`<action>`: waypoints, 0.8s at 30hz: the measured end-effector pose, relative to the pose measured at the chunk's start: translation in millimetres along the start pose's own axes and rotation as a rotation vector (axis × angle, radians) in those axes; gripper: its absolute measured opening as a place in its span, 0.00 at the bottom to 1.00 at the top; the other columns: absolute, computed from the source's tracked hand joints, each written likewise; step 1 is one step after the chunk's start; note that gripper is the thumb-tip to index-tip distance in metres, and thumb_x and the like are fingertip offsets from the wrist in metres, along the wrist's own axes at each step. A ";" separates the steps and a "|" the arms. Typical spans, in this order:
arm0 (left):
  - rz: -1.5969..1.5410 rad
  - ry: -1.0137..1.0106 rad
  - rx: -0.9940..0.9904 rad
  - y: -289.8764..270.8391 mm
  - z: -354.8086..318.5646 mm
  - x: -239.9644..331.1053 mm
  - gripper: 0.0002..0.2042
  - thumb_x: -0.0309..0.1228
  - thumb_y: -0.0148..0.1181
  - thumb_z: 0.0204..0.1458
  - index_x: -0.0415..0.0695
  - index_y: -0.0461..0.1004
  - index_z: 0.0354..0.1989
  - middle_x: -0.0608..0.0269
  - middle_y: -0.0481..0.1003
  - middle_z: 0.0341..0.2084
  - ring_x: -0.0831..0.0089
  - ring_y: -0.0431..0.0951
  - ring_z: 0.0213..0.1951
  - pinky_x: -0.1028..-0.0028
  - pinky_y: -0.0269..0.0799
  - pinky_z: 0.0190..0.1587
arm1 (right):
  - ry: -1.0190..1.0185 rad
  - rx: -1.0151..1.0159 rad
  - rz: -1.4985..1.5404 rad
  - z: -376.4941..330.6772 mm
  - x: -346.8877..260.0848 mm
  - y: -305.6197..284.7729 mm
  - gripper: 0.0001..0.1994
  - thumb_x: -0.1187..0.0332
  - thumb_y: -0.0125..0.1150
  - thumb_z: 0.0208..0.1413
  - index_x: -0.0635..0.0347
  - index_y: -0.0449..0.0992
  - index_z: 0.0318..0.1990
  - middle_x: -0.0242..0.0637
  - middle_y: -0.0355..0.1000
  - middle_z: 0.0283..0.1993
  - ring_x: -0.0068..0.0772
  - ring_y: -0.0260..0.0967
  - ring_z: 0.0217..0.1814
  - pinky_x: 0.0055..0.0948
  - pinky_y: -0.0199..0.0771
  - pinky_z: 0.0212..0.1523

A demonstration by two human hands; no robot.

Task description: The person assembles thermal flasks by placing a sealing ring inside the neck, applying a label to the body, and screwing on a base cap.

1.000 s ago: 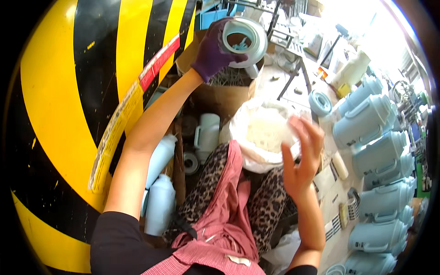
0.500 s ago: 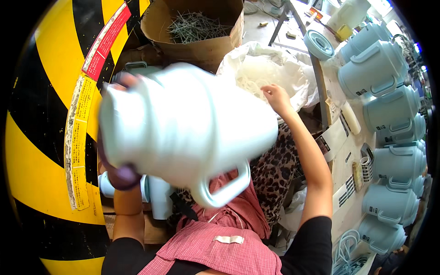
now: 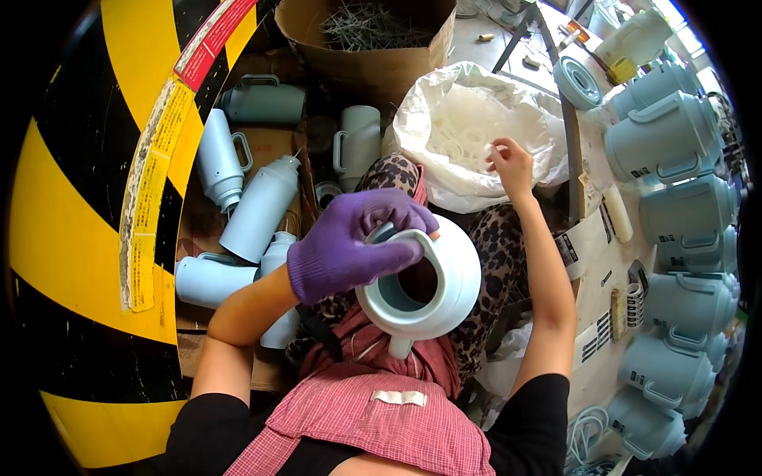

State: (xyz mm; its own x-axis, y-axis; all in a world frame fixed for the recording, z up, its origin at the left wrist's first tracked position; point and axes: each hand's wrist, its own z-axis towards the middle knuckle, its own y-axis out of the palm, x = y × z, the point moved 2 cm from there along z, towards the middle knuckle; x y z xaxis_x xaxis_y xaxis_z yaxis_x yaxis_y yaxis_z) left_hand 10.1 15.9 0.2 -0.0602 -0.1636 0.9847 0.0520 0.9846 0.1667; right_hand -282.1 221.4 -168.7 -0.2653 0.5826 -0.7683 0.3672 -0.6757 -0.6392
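We see our gloved left hand [image 3: 357, 242] gripping the pale blue jug [image 3: 459, 282] by its rim, the mouth right beside the fingers. Beneath our right hand's [image 3: 513, 168] curled fingers sits a white bag [image 3: 414, 107] of pale rings [image 3: 454, 141]; whether they pinch one, we can't tell.

Cardboard box [image 3: 381, 73] holding thin grey rods [image 3: 369, 28]; yellow-black striped panel [image 3: 87, 246] bearing red-and-yellow strip [image 3: 151, 182].

The white bag [image 3: 410, 107] gapes upward (an easy way in), but the workbench [image 3: 594, 147] hems its right side.
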 end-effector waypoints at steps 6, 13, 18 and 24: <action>0.112 0.089 0.107 16.4 7.2 9.2 0.05 0.23 0.65 0.53 0.39 0.75 0.28 0.61 0.80 0.37 0.80 0.76 0.39 0.74 0.73 0.43 | -0.149 0.183 0.641 -116.1 -47.4 -39.4 0.08 0.77 0.55 0.63 0.71 0.78 0.43 0.44 0.80 0.43 0.29 0.79 0.45 0.27 0.77 0.50; 0.245 0.122 0.137 45.7 -6.5 -2.0 0.06 0.25 0.60 0.58 0.34 0.78 0.34 0.58 0.78 0.37 0.76 0.77 0.42 0.75 0.72 0.47 | 0.022 0.313 0.966 -203.0 -60.6 30.8 0.09 0.76 0.52 0.66 0.69 0.77 0.46 0.43 0.78 0.48 0.28 0.76 0.47 0.27 0.75 0.52; 0.284 0.269 0.103 52.8 -3.9 2.6 0.09 0.28 0.60 0.61 0.33 0.80 0.40 0.59 0.80 0.37 0.78 0.78 0.39 0.76 0.74 0.45 | -0.002 0.505 1.000 -206.6 -50.0 41.1 0.05 0.76 0.58 0.65 0.66 0.77 0.46 0.36 0.79 0.45 0.19 0.72 0.46 0.20 0.71 0.46; -0.057 0.078 0.074 52.3 -7.2 17.6 0.14 0.33 0.64 0.58 0.35 0.79 0.47 0.50 0.82 0.44 0.68 0.83 0.44 0.74 0.78 0.50 | -0.153 0.610 0.869 -240.3 -99.4 -25.0 0.08 0.81 0.65 0.59 0.62 0.73 0.41 0.30 0.73 0.40 0.17 0.70 0.37 0.17 0.70 0.39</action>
State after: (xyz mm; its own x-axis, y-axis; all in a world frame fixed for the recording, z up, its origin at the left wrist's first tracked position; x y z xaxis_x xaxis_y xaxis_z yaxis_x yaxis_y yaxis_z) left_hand 19.0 64.1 26.6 0.0165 -0.2209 0.9752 -0.0231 0.9749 0.2212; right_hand -50.7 289.0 -68.0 -0.2517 -0.2412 -0.9373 -0.0121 -0.9676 0.2522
